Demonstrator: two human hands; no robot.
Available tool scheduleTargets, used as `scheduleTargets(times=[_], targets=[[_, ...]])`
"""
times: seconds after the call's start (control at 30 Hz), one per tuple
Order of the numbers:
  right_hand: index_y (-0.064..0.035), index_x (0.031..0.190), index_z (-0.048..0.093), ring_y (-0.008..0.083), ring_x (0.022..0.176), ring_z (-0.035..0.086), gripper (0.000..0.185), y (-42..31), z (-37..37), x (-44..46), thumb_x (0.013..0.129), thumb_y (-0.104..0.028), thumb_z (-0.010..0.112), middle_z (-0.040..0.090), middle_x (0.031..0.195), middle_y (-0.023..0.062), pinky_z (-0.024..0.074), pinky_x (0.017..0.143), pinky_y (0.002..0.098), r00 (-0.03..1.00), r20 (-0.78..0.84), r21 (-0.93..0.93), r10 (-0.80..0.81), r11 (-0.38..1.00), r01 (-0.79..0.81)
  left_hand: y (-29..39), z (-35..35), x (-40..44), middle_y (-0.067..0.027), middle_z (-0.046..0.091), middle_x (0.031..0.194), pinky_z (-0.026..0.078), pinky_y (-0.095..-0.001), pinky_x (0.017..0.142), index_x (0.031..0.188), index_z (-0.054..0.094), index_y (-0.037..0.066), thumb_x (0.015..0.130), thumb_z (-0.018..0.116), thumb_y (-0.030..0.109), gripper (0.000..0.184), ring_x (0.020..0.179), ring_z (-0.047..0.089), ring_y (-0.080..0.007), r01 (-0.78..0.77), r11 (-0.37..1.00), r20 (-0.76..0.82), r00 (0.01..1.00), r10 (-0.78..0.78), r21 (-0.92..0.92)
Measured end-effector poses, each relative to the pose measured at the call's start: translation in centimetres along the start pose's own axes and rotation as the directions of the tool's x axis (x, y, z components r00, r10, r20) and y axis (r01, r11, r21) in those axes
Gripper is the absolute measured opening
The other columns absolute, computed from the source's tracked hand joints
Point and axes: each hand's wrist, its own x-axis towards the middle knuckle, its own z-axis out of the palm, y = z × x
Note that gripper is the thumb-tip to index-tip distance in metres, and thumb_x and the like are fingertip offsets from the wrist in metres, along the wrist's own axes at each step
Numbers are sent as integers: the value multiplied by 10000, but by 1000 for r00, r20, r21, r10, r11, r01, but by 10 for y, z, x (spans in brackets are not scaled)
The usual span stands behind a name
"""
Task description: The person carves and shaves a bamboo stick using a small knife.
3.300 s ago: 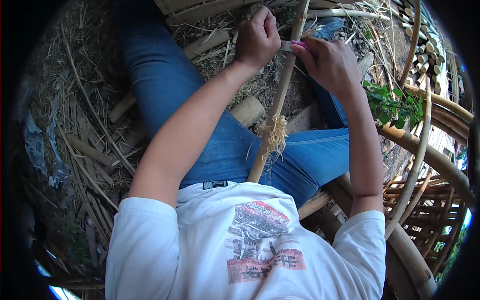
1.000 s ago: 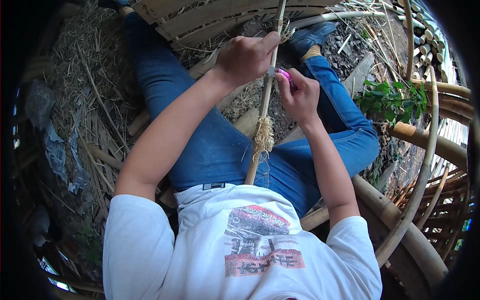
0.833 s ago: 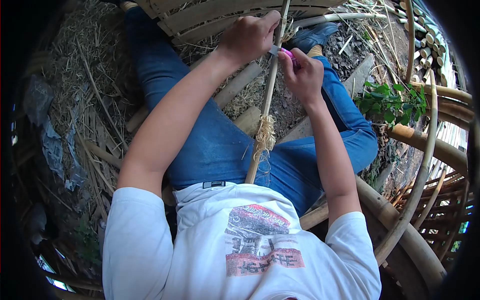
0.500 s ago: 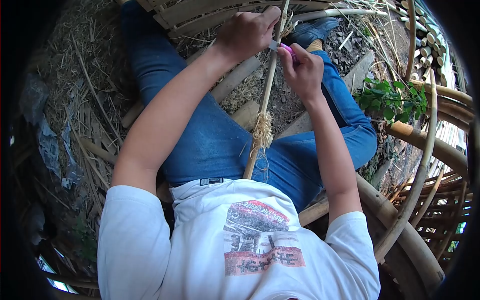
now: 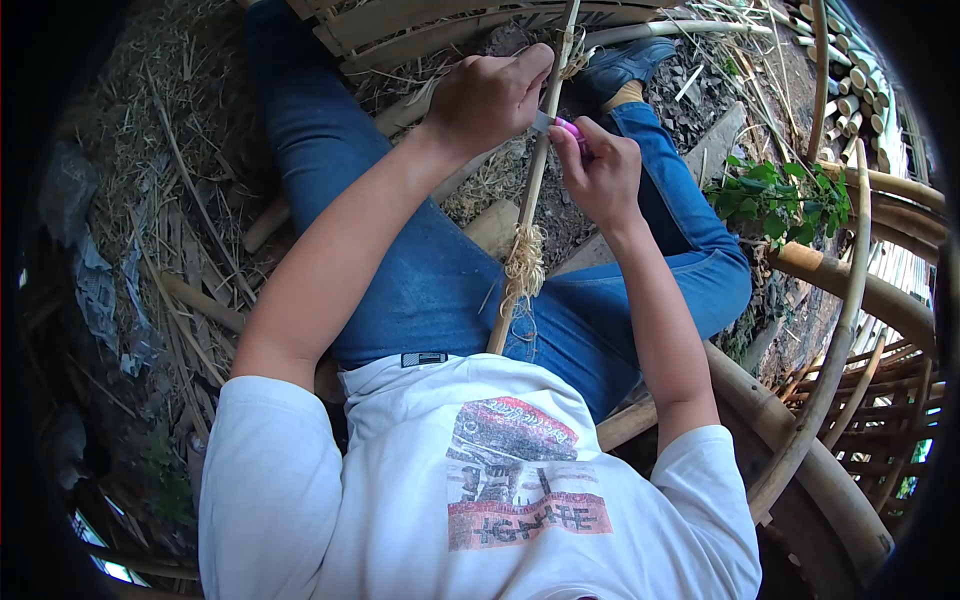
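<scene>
One stick [image 5: 533, 185] between both hands [image 5: 606, 172]

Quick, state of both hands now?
Left hand: closed by the stick; what it grips can't be told.
Right hand: closed, holding the knife by its pink handle.
</scene>
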Motion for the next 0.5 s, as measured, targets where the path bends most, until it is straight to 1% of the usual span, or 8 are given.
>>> scheduleTargets(times=[0.1,0.2,0.3,0.33,0.43,0.5], targets=[[-61,727,630,296,439,512,323,-2,1,-6,923,-293,739,500,527,127,395,456,375,1000,2,22,-16,1000,15,3,-2,-3,-162,629,653,513,-447,520,919,565,66,881,638,-4,108,617,669,-370,-1,1000,-11,1000,1,-29],[-58,723,624,293,431,499,316,-11,-2,-14,919,-276,742,495,526,127,390,458,374,1000,23,18,-2,1000,2,11,-8,-11,-156,621,644,499,-442,507,906,563,63,878,639,-13,111,603,668,-359,12,999,12,1000,-11,-51],[-60,719,621,288,427,490,315,-17,-4,-34,915,-274,746,490,524,122,386,456,370,996,84,33,30,999,-33,24,-14,-29,-149,606,624,484,-440,499,894,565,63,870,643,-29,123,581,664,-346,41,996,16,999,-40,-77],[-61,712,615,284,427,489,326,-24,-6,-39,910,-282,750,485,523,120,386,454,367,993,102,67,60,995,-67,28,-18,-33,-145,595,613,472,-438,494,883,564,65,866,645,-42,135,567,660,-335,31,995,5,1000,-31,-98],[-66,707,614,280,426,489,327,-29,-9,-40,906,-285,752,480,520,117,385,453,365,994,97,34,44,998,-48,32,-22,-41,-151,597,621,473,-434,494,879,557,59,868,644,-46,137,566,657,-337,67,993,12,998,-66,-95],[-75,713,622,287,436,508,326,-29,-12,-31,903,-304,755,486,520,114,391,455,371,994,108,-30,-2,1000,5,28,-21,-37,-157,598,629,477,-443,500,881,548,53,877,639,-37,128,583,664,-347,76,992,-3,997,-77,-97]])
